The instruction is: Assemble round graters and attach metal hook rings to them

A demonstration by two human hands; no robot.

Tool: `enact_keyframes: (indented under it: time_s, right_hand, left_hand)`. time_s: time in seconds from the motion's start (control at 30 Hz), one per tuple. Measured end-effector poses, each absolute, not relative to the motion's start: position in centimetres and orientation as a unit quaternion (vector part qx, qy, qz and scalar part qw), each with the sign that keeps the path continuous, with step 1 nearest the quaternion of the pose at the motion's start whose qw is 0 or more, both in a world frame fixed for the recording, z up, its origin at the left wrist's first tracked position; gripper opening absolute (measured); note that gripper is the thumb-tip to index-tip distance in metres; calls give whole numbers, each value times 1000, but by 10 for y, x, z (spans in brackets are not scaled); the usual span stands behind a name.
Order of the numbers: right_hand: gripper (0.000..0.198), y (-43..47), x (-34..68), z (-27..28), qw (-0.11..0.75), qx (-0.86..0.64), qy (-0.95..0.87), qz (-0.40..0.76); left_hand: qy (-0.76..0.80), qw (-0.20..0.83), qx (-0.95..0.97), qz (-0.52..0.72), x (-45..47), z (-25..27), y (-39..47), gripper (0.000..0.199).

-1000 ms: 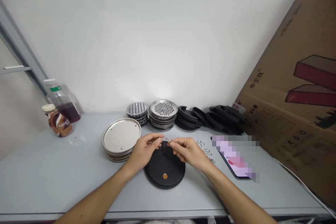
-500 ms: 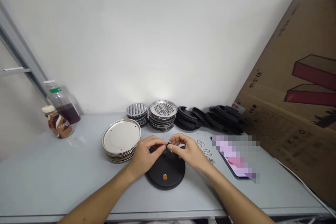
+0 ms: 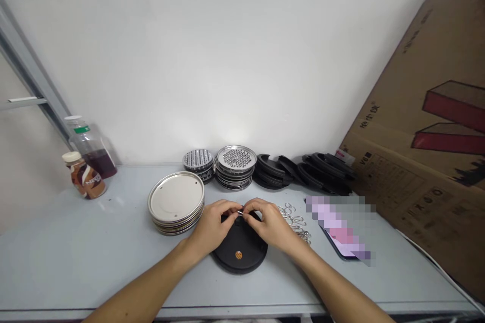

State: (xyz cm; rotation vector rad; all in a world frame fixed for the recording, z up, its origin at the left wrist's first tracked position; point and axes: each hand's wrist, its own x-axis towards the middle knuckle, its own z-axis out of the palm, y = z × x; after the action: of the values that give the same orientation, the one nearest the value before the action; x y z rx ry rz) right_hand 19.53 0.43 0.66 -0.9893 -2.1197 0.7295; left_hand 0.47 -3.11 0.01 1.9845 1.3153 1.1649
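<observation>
A black round disc with a small orange sticker lies flat on the table. Over its far edge, my left hand and my right hand meet, thumbs and fingertips pinched together. Between them shows a short piece of shiny metal wire; its full shape is hidden by my fingers. Several wire clips with looped ends lie to the right of my right hand, partly behind it. Left of my left hand stands a stack of round silvery metal plates.
Along the wall stand round grater plates, slotted metal discs and black curved parts. A phone, partly pixelated, lies on the right. A large cardboard box leans there. Two bottles, one with a brown label, stand at left.
My fingertips have closed in on the disc's far edge, and a shiny bit of wire now shows between them. My right hand has shifted slightly left, uncovering more clips.
</observation>
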Motion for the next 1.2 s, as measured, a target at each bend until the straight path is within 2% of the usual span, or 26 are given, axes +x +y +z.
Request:
enact_keyframes:
  time_s: [0.27, 0.4, 0.5, 0.73, 0.83, 1.0, 1.2]
  right_hand:
    - [18, -3, 200, 12, 275, -343, -850, 291]
    - [14, -9, 201, 15, 255, -318, -863, 298]
    - [17, -10, 200, 16, 268, -326, -856, 297]
    - [22, -2, 198, 14, 340, -370, -799, 332]
    - [28, 1, 195, 5, 355, -365, -809, 294]
    - [25, 5, 189, -14, 382, -364, -820, 221]
    - [24, 8, 185, -27, 398, -346, -828, 190]
  left_hand:
    - [483, 288, 752, 344, -2, 12, -37, 19]
    - [477, 332, 754, 306, -6, 17, -41, 22]
    - [482, 321, 744, 335, -5, 17, -41, 20]
    - [501, 225, 720, 424, 2, 10, -37, 16]
    - [503, 206, 721, 430, 3, 3, -33, 18]
    - [511, 185, 724, 425, 2, -8, -27, 17]
    - [520, 163, 733, 408, 1, -13, -27, 17]
